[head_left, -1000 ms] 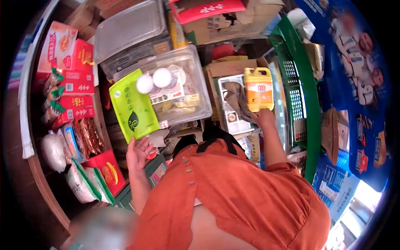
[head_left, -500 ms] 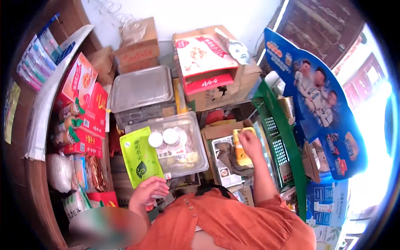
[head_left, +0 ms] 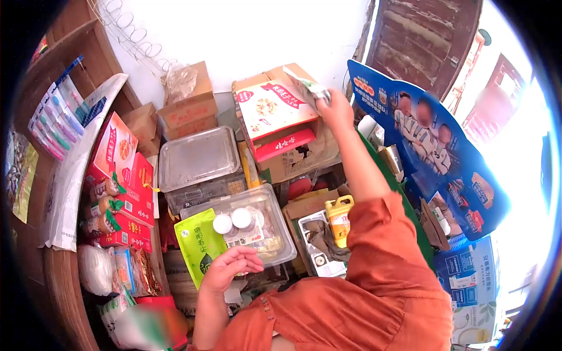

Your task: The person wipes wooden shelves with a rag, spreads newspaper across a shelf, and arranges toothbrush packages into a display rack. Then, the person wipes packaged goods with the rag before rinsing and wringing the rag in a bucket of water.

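My right hand (head_left: pixel 336 111) reaches far forward and grips the edge of a white and grey plastic packet (head_left: pixel 310 88). That packet lies over the right side of a red and white carton (head_left: pixel 270 111), and its contents cannot be made out. My left hand (head_left: pixel 235 268) hovers with fingers stretched out, holding nothing. Close to it are a bright green tea bag (head_left: pixel 199 243) and a clear plastic box (head_left: pixel 278 240). White round lids (head_left: pixel 223 224) show on top of the clear box. A yellow jug with a handle (head_left: pixel 339 221) stands below my right forearm.
Red gift boxes (head_left: pixel 136 193) and wrapped goods line the shelf at left. A lidded metal tin (head_left: pixel 199 158) stands at the back, near brown cartons (head_left: pixel 190 99). On the right rises a blue display board (head_left: pixel 433 146). A white tray (head_left: pixel 319 257) with a dark cloth sits beside the jug.
My right hand has left the yellow jug and moved forward to the packet on the carton, taking hold of it. The jug stays behind. My left hand's fingers have spread, and the view has tilted up.
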`<state>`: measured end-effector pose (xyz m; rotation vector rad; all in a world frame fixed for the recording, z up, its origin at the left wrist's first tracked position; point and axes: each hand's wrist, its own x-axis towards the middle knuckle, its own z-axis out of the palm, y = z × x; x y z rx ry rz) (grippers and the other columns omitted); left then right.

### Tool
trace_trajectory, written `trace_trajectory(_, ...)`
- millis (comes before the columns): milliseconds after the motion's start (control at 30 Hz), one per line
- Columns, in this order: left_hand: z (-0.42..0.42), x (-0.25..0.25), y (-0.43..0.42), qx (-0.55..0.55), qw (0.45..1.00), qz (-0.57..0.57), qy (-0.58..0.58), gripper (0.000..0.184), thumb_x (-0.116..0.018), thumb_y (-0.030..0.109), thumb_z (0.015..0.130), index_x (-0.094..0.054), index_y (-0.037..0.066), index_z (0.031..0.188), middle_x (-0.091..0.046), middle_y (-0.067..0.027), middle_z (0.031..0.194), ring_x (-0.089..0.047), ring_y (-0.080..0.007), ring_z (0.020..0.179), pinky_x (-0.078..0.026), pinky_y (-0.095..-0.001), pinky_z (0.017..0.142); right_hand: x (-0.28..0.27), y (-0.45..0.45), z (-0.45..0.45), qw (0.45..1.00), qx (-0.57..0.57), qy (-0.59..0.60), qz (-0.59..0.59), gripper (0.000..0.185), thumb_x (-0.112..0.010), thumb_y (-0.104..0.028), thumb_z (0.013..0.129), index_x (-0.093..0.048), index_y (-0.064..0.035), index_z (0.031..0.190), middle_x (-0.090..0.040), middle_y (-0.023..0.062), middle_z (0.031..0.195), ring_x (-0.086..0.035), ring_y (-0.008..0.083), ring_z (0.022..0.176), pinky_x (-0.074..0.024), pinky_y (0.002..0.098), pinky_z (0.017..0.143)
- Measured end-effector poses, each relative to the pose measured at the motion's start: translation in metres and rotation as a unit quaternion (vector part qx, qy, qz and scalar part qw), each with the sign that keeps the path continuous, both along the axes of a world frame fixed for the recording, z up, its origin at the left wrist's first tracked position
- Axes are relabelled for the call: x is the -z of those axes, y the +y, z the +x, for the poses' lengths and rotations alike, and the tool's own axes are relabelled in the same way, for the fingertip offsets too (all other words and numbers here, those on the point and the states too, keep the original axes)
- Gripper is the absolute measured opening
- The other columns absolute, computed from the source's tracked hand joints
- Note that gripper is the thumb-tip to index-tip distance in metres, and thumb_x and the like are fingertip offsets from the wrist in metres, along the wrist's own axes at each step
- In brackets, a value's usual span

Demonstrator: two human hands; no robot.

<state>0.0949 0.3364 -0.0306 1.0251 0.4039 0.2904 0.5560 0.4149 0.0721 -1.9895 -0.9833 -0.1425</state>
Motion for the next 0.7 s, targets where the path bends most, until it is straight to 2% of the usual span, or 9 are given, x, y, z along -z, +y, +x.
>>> trace_trajectory(100,0.035,-0.009,0.012,0.024,0.999,0.001,-0.039,0.06,-0.059,0.03,0.094,-0.036,0.002,0.141,-0.056,-0.0197,0.126,-0.056,-0.0325,0.118,-0.046,-0.0436,0.098,0.026,-0.058,-0.04,0.946,-0.062,-0.262,0.18,0.05,-0.067,-0.006,0.075,-0.057,-0.0053,0.124,-0.06,0.0166,0.126,-0.057,0.0338,0.116,-0.0456,0.0399,0.098)
trace_trajectory(233,0.12,-0.001,0.015,0.01,0.969,-0.091,-0.231,0.103,-0.069,0.049,0.084,-0.002,0.014,0.154,-0.025,-0.0159,0.154,-0.035,-0.0301,0.138,-0.038,-0.0514,0.106,0.05,-0.159,-0.143,0.942,-0.168,-0.268,0.116,0.063,-0.07,-0.006,0.065,-0.056,-0.0045,0.126,-0.056,0.0169,0.131,-0.052,0.0392,0.119,-0.0403,0.0478,0.099)
trace_trajectory(300,0.138,0.022,0.007,-0.111,0.967,-0.202,-0.105,0.062,-0.07,0.02,0.086,-0.043,0.002,0.138,-0.056,-0.0134,0.13,-0.059,-0.0266,0.115,-0.05,-0.0409,0.094,0.076,-0.194,-0.188,0.941,-0.272,-0.193,0.063,0.059,-0.072,-0.009,0.068,-0.054,-0.0039,0.124,-0.055,0.0161,0.129,-0.051,0.038,0.119,-0.0381,0.0487,0.1)
trace_trajectory(367,0.136,0.03,-0.003,-0.098,0.968,-0.23,-0.028,0.04,-0.065,0.003,0.083,-0.057,-0.001,0.122,-0.066,-0.0117,0.113,-0.066,-0.0245,0.099,-0.055,-0.0357,0.087,0.085,-0.232,-0.207,0.938,-0.329,-0.11,0.03,0.057,-0.074,-0.014,0.072,-0.053,-0.0035,0.123,-0.055,0.0174,0.127,-0.051,0.0374,0.119,-0.0378,0.0495,0.1)
trace_trajectory(433,0.13,0.046,-0.011,-0.068,0.963,-0.257,-0.048,0.046,-0.065,-0.001,0.078,-0.057,-0.002,0.123,-0.065,-0.0138,0.113,-0.066,-0.0254,0.098,-0.054,-0.0388,0.087,0.104,-0.257,-0.184,0.957,-0.267,-0.015,0.115,0.062,-0.077,-0.016,0.071,-0.05,-0.0011,0.126,-0.054,0.0201,0.127,-0.051,0.0386,0.119,-0.0384,0.0501,0.101)
trace_trajectory(500,0.114,0.064,-0.012,-0.044,0.967,-0.248,-0.04,0.048,-0.066,-0.001,0.076,-0.057,-0.003,0.123,-0.065,-0.014,0.114,-0.065,-0.026,0.101,-0.053,-0.0393,0.088,0.169,-0.289,-0.148,0.995,-0.039,0.081,0.047,0.048,-0.068,-0.009,0.08,-0.052,0.0019,0.123,-0.056,0.0218,0.121,-0.053,0.0401,0.114,-0.0412,0.0433,0.1)
trace_trajectory(567,0.103,0.069,-0.015,-0.033,0.967,-0.252,-0.031,0.049,-0.067,0.0,0.076,-0.056,-0.003,0.123,-0.065,-0.0139,0.115,-0.065,-0.0262,0.103,-0.052,-0.0392,0.09,0.255,-0.323,-0.107,0.966,0.093,0.176,-0.167,0.054,-0.072,-0.028,0.081,-0.054,0.0003,0.124,-0.055,0.021,0.126,-0.053,0.0368,0.118,-0.0423,0.0433,0.1)
trace_trajectory(600,0.099,0.069,-0.016,-0.035,0.968,-0.245,-0.031,0.05,-0.068,0.0,0.075,-0.056,-0.003,0.123,-0.064,-0.0139,0.116,-0.064,-0.0264,0.104,-0.051,-0.0391,0.091,0.28,-0.335,-0.098,0.911,0.095,0.108,-0.386,0.066,-0.076,-0.042,0.075,-0.055,-0.0019,0.124,-0.053,0.0192,0.129,-0.05,0.0368,0.122,-0.0431,0.0456,0.1)
trace_trajectory(700,0.084,0.066,-0.018,-0.004,0.976,-0.22,0.001,0.059,-0.07,0.004,0.074,-0.051,-0.005,0.13,-0.061,-0.0175,0.123,-0.062,-0.0298,0.11,-0.05,-0.0411,0.095,0.326,-0.345,-0.106,0.873,0.09,0.164,-0.451,0.078,-0.074,-0.05,0.074,-0.049,-0.0076,0.134,-0.047,0.0199,0.138,-0.042,0.0348,0.132,-0.0383,0.0418,0.107)
